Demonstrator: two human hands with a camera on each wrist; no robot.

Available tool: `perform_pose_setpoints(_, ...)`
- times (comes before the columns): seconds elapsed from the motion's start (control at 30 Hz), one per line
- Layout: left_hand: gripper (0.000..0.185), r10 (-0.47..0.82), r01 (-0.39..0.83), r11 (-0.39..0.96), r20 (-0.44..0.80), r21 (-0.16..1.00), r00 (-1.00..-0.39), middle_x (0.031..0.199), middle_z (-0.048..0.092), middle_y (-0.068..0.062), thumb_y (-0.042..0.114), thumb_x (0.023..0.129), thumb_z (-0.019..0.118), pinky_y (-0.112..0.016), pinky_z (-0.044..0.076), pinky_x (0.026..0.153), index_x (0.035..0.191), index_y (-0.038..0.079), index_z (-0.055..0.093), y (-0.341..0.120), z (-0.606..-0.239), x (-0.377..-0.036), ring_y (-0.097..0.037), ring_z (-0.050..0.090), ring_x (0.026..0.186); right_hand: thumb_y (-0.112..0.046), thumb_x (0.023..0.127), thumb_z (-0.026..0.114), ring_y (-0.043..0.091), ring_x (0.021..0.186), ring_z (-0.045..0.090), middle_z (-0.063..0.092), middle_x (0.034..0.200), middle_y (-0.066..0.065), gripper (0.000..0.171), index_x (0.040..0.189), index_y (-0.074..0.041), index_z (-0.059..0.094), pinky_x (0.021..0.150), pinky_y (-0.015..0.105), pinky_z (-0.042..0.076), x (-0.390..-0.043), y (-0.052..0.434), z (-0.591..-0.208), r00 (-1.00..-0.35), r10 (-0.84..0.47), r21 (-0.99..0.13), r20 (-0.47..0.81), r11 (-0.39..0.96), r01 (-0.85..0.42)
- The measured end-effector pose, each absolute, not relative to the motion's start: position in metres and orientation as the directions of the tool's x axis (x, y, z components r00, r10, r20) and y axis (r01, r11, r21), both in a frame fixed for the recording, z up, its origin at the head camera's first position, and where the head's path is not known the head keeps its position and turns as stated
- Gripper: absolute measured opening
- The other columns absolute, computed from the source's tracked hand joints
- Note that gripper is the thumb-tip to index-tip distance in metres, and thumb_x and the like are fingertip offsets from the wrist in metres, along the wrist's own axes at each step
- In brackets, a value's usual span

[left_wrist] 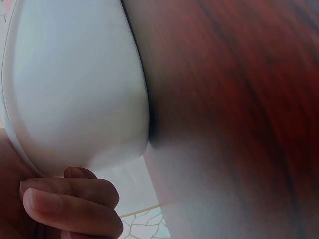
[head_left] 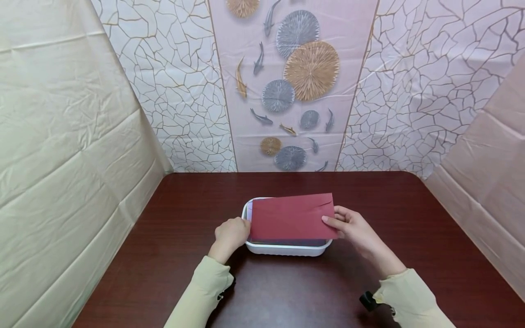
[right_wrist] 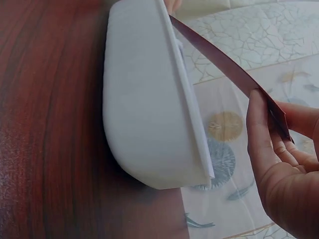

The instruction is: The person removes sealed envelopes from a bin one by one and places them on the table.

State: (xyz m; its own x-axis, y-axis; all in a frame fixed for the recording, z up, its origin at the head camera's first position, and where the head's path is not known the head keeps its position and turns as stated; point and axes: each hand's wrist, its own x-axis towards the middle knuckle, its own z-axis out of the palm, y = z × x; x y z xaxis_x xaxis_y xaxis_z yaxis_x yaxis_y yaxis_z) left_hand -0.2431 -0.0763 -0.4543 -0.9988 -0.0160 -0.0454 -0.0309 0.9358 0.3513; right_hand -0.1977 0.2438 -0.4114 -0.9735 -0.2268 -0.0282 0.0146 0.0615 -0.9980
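Observation:
A red paper envelope [head_left: 291, 217] lies across the top of a white plastic basin [head_left: 287, 250], hiding most of what is inside. At its right end, my right hand [head_left: 357, 230] pinches the envelope between thumb and fingers. In the right wrist view that end of the envelope [right_wrist: 224, 59] is raised above the rim, and the sheet slopes down and bends slightly toward the left side. My left hand [head_left: 232, 233] grips the basin's left rim with curled fingers [left_wrist: 75, 209], its thumb close by the envelope's left edge.
Under the envelope, a lilac edge [head_left: 249, 212] and a dark flat surface [head_left: 295, 242] show inside the basin. The basin stands on a dark red-brown wooden table [head_left: 287, 291]. Patterned cloth [head_left: 287, 91] hangs behind the table, with plain cloth [head_left: 65, 136] along the left.

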Motion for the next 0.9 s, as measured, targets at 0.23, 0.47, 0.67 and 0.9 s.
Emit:
perform_pose_setpoints(0.23,0.044,-0.021,-0.034,0.939,-0.040,0.344,-0.999,0.088,0.071,-0.016,0.035,0.099,0.042,-0.055,0.051,0.066,0.074,0.009,0.068,-0.077,-0.451,-0.243,-0.035,0.068,0.081,-0.012,0.099,0.064,0.016,0.092,0.072,0.070,0.112,0.010,0.047,0.133,0.015,0.044,0.079,0.033,0.058,-0.199,0.249,-0.405,-0.979,-0.206,-0.999,-0.007,0.039,-0.001)
perform_pose_setpoints(0.47,0.045,-0.019,-0.027,0.936,-0.027,0.350,-0.999,0.089,0.071,-0.017,0.034,0.100,0.042,-0.055,0.050,0.067,0.074,0.008,0.068,-0.077,-0.449,-0.242,-0.036,0.068,0.082,-0.016,0.100,0.064,0.015,0.094,0.072,0.069,0.114,0.009,0.050,0.135,0.013,0.044,0.082,0.032,0.057,-0.208,0.251,-0.397,-0.980,-0.201,-0.999,-0.010,0.054,-0.001)
perform_pose_setpoints(0.67,0.044,-0.016,-0.029,0.931,-0.039,0.364,-0.999,0.085,0.070,-0.016,0.032,0.099,0.042,-0.055,0.050,0.065,0.071,0.009,0.066,-0.077,-0.454,-0.238,-0.036,0.067,0.079,-0.019,0.100,0.064,0.014,0.094,0.072,0.070,0.111,0.005,0.049,0.133,0.012,0.045,0.082,0.031,0.057,-0.219,0.253,-0.392,-0.982,-0.187,-0.998,-0.015,0.062,0.003)
perform_pose_setpoints(0.9,0.042,-0.017,-0.023,0.931,-0.021,0.364,-1.000,0.088,0.071,-0.016,0.033,0.097,0.043,-0.055,0.050,0.066,0.068,0.012,0.063,-0.077,-0.457,-0.240,-0.036,0.068,0.083,-0.015,0.102,0.061,0.010,0.093,0.071,0.072,0.105,-0.004,0.045,0.134,0.012,0.044,0.082,0.029,0.057,-0.240,0.252,-0.382,-0.985,-0.170,-0.999,0.018,0.030,-0.023)
